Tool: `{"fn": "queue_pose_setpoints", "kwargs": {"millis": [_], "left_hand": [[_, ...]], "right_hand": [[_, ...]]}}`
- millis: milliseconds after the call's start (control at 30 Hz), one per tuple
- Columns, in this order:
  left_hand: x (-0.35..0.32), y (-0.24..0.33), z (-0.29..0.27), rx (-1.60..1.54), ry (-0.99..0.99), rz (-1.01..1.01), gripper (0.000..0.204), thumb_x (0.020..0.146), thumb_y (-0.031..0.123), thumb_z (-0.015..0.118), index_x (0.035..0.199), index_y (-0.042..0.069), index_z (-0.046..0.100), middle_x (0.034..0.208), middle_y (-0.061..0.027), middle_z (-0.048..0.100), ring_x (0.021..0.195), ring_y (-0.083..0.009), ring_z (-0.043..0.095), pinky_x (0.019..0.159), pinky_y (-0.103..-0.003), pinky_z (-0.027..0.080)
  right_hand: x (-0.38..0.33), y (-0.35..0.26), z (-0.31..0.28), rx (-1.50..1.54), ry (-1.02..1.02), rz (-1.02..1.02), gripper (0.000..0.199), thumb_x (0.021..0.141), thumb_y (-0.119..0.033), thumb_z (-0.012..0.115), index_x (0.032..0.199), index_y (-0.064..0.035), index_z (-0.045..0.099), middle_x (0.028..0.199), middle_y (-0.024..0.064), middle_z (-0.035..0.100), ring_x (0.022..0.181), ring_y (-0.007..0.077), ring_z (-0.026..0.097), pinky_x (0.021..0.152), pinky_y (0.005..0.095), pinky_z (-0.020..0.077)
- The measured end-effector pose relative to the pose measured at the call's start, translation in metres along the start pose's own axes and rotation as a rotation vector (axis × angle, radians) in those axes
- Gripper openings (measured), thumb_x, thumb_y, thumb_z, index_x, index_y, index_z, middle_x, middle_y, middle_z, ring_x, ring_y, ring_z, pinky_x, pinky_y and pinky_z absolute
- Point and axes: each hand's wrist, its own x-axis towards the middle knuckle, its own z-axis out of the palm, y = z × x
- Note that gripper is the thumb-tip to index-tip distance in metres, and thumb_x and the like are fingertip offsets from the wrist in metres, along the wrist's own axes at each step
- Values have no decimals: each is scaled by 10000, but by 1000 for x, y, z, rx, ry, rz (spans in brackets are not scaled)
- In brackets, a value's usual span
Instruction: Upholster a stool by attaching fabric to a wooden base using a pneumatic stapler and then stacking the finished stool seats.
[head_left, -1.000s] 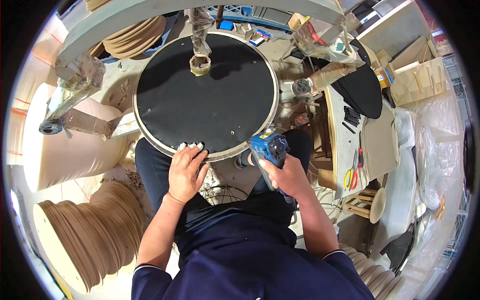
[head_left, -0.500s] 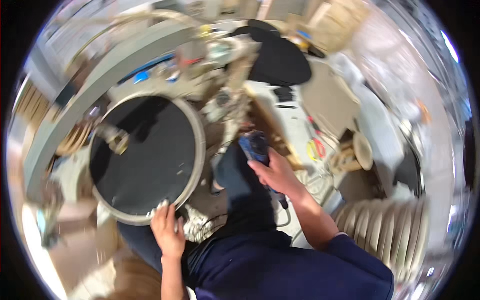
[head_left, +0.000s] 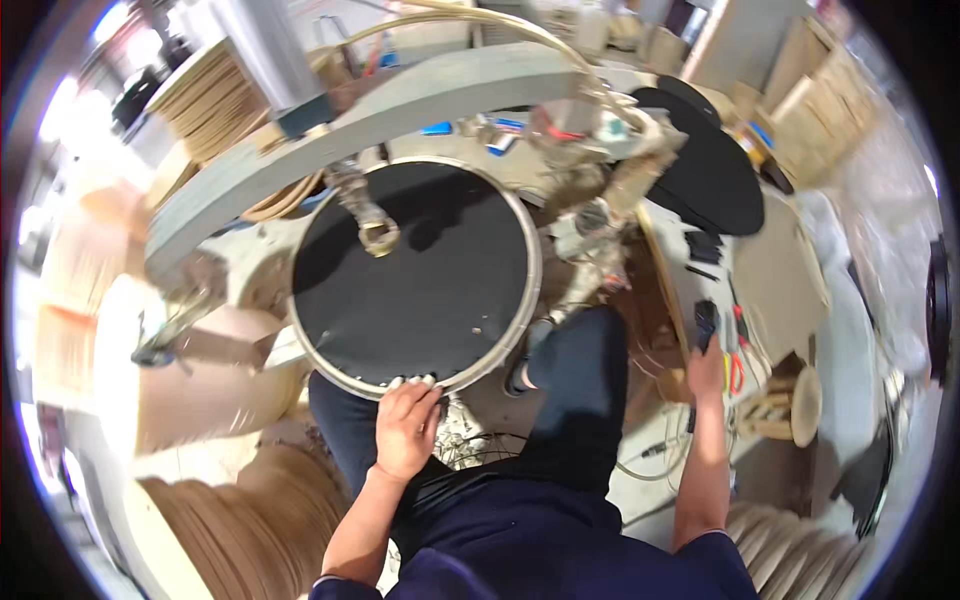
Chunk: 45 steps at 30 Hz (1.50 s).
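Observation:
A large round black disc with a pale metal rim [head_left: 415,275] lies flat in front of me. My left hand [head_left: 408,425] grips its near edge, fingers curled over the rim. My right hand [head_left: 705,365] reaches out to the right and holds a dark hand tool [head_left: 706,322] against the side bench [head_left: 680,280]. A metal clamp foot [head_left: 378,235] on a grey curved arm [head_left: 400,120] presses onto the disc from above.
Another black disc [head_left: 710,165] lies at the back right. Red-handled pliers [head_left: 735,365] rest on the bench. Stacks of round wooden boards [head_left: 220,520] stand at lower left, more [head_left: 215,95] at upper left. A wooden stool [head_left: 795,405] stands to the right.
My right hand has carried the tool from the disc's edge out to the right bench. My left hand has stayed on the disc's near rim. My view swung about.

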Motion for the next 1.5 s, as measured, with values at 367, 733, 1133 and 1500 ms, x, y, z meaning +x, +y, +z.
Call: {"fn": "queue_pose_setpoints", "kwargs": {"millis": [367, 733, 1133, 1500], "left_hand": [[-11, -5, -16, 0, 113, -122, 271, 849, 45, 818, 1118, 61, 790, 954, -65, 731, 941, -280, 698, 945, -444, 538], [13, -98, -24, 55, 346, -580, 457, 1066, 185, 633, 1487, 12, 591, 1541, -274, 519, 1455, -437, 481, 1248, -486, 364], [70, -191, 5, 404, 416, -601, 563, 1025, 248, 687, 1486, -47, 553, 1543, -288, 533, 1445, -467, 478, 1237, -537, 363], [84, -163, 10, 358, 461, -708, 497, 997, 214, 685, 1420, -32, 601, 1471, -244, 590, 1386, -433, 525, 1202, -525, 395]], "right_hand": [[23, 30, 50, -161, 231, -181, 642, 983, -111, 681, 1583, -10, 479, 1383, 303, 630, 1255, 495, 599, 1072, 548, 479], [-48, -106, 43, 176, 80, -455, 509, 973, -162, 740, 1427, 6, 584, 1435, 225, 613, 1373, 426, 542, 1180, 516, 421], [-20, -283, 104, 529, -26, -778, 393, 989, -198, 726, 1326, -13, 643, 1313, 218, 671, 1226, 438, 616, 1068, 512, 493], [68, -371, 155, 281, -7, -719, 360, 956, -224, 745, 1218, 18, 701, 1153, 258, 649, 1105, 478, 603, 977, 563, 491]]}}
